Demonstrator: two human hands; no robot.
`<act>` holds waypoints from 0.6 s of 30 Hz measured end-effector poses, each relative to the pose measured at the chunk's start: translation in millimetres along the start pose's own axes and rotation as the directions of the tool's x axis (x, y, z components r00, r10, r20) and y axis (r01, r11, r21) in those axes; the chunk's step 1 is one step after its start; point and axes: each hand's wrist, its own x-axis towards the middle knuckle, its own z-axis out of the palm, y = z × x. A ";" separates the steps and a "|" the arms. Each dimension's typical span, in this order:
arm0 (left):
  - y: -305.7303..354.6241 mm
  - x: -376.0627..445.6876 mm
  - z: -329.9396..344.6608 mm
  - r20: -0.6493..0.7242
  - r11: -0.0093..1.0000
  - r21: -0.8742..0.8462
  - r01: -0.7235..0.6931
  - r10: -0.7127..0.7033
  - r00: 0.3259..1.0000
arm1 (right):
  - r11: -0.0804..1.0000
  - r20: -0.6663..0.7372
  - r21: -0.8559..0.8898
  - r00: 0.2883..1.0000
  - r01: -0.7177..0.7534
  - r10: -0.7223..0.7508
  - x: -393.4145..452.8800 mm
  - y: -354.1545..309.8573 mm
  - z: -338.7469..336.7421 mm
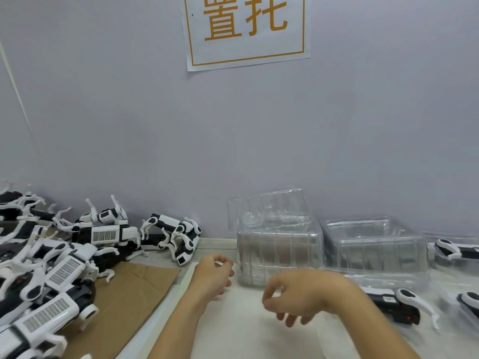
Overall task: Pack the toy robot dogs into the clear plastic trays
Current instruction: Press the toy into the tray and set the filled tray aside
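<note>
Hands hover empty over a packing bench, w/ work waiting on both sides. The left hand (212,274) hangs just short of the nearest stack of clear plastic trays (278,251), fingers loosely curled; a pale sliver shows at the fingertips, too small to tell if it's held. The right hand (298,296) sits nearer the camera, fingers drooping and relaxed, gripping nothing. Unpacked toy robot dogs (64,257) lie heaped at left, partly on a sheet of brown cardboard (134,294), legs and tails tangled. One dog (181,237) lies apart at the heap's edge, closest to the left hand. A second tray stack (373,244) stands to the right of the first; past it, dogs already seated in trays (453,251) line the right edge, and another packed dog (399,304) lies by the right forearm. A sign w/ orange characters (245,27) hangs on the wall above.

Risks, as judged from here: pulling one dog from the heap could drag its neighbours along, since the thin white legs interlock, and a snagged leg might bend or snap. Nested trays look flimsy and may lift two at a time, or the leaning top tray (269,208) could slide off. The right forearm sits near the packed dog; a careless sweep may knock it.
</note>
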 end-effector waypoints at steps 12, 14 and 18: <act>11.3 -2.0 2.1 -0.041 0.967 -0.205 -0.153 0.148 0.988 | 0.835 -0.050 0.005 0.834 -0.550 0.550 -30.0 106.6 -52.0; 14.7 -3.1 1.6 -0.052 0.943 -0.267 -0.199 0.193 0.980 | 0.819 -0.049 0.019 0.818 -0.573 0.573 -34.9 110.2 -53.3; 20.7 -4.5 -0.4 -0.019 0.888 -0.413 -0.201 0.213 0.977 | 0.848 -0.075 0.084 0.845 -0.524 0.529 -38.1 105.1 -54.8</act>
